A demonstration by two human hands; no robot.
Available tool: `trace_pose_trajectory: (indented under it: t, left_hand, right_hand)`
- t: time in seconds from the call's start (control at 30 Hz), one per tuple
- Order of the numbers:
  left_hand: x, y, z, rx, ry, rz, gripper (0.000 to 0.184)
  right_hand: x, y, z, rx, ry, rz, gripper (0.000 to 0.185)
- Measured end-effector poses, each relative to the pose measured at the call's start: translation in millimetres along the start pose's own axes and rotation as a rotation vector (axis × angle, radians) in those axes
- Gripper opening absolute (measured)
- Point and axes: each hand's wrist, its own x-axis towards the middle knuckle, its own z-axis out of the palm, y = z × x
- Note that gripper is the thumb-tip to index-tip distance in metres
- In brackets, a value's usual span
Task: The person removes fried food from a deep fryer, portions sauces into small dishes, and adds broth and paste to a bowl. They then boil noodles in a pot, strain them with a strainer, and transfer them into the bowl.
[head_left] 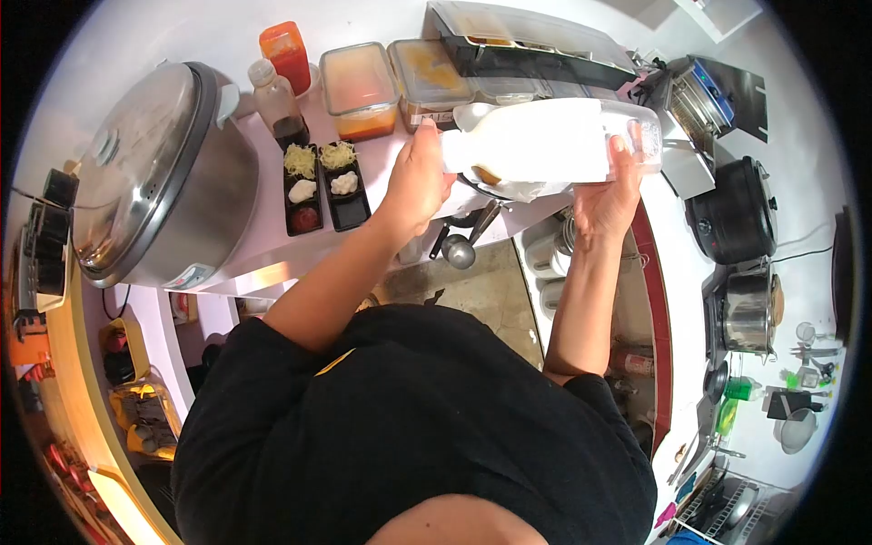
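Observation:
A large clear bottle of white contents (536, 141) lies sideways between my hands above the counter. My left hand (418, 177) is closed around its narrow left end. Around the wider, clear right end, my right hand (610, 195) has its fingers wrapped. Left of my left hand, two narrow black trays, one (304, 195) beside the other (349, 202), hold shredded pale food and white dollops; a reddish round piece sits in the left one. A bowl partly shows beneath the bottle, its contents mostly hidden.
A big steel cooker (173, 173) fills the left. Behind the trays stand a dark-sauce bottle (275, 102), a red container (286, 59) and lidded glass containers (361, 86). A ladle (459, 252) hangs at the counter edge. A black pot (734, 211) is at right.

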Motion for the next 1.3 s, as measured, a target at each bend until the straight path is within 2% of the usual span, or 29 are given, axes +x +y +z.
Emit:
trace_pose_trajectory:
  t: [0.1,0.17,0.2,0.27,0.33,0.4,0.47,0.5,0.53,0.6,0.7,0.83,0.9,0.93,1.0,1.13,1.2,1.23,1.27,1.3]
  left_hand:
    - [-2,2,-6,-0.038,-0.081,-0.030,0.039]
    - [1,-5,-13,0.140,-0.123,0.289,0.039]
    - [4,-5,-13,0.142,-0.125,0.293,0.039]
    - [9,-2,-12,0.349,0.050,1.200,0.035]
    - [7,4,-23,0.458,-0.023,1.224,0.032]
    - [15,2,-25,0.298,-0.130,1.343,0.038]
    - [16,1,-27,0.266,-0.166,1.305,0.040]
    - [16,0,-27,0.231,-0.207,1.264,0.041]
    - [14,1,-27,0.231,-0.206,1.263,0.041]
    - [8,2,-24,0.206,-0.255,1.103,0.048]
    - [4,4,-22,0.186,-0.293,1.046,0.052]
    - [-7,14,-15,0.244,-0.245,1.059,0.055]
    - [-11,21,-12,0.347,-0.223,1.263,0.046]
    - [-12,22,-13,0.345,-0.225,1.262,0.046]
    - [-15,23,-16,0.406,-0.227,1.161,0.041]
    - [-9,37,-17,0.510,-0.233,1.106,0.034]
    - [-3,41,-19,0.607,-0.246,1.023,0.032]
    - [-2,42,-20,0.608,-0.240,1.025,0.032]
    - [-1,43,-21,0.614,-0.287,0.992,0.033]
    - [1,44,-22,0.621,-0.335,0.957,0.033]
  right_hand:
    - [-7,-3,0,0.059,-0.077,0.009,0.068]
    - [-8,-6,-6,0.101,-0.116,0.045,0.070]
    - [-4,-6,-16,0.121,-0.192,-0.003,0.076]
    - [0,-13,-24,0.140,-0.279,-0.053,0.081]
    - [-5,-24,-26,-0.156,-0.375,-0.238,0.093]
    - [-8,-28,-38,-0.204,-0.388,-0.251,0.091]
    - [-7,-28,-52,-0.460,-0.595,-0.480,0.076]
    - [-12,-26,-50,-0.401,-0.527,-0.491,0.068]
    - [-16,-25,-50,-0.401,-0.528,-0.490,0.068]
    - [-20,-24,-51,-0.385,-0.525,-0.642,0.065]
    - [-19,-27,-59,-0.404,-0.559,-0.716,0.063]
    - [-27,-28,-56,-0.390,-0.544,-0.786,0.061]
    - [-29,-30,-53,-0.385,-0.522,-0.807,0.061]
    - [-30,-31,-52,-0.387,-0.522,-0.807,0.061]
    - [-34,-33,-51,-0.408,-0.513,-0.607,0.062]
    - [-47,-11,-58,-0.405,-0.236,-0.356,0.063]
    - [-54,-3,-57,-0.338,-0.232,-0.279,0.061]
    - [-58,-2,-55,-0.318,-0.170,-0.154,0.060]
    - [-61,-1,-54,-0.298,-0.107,-0.026,0.059]
    - [-61,-1,-54,-0.357,-0.105,0.010,0.053]
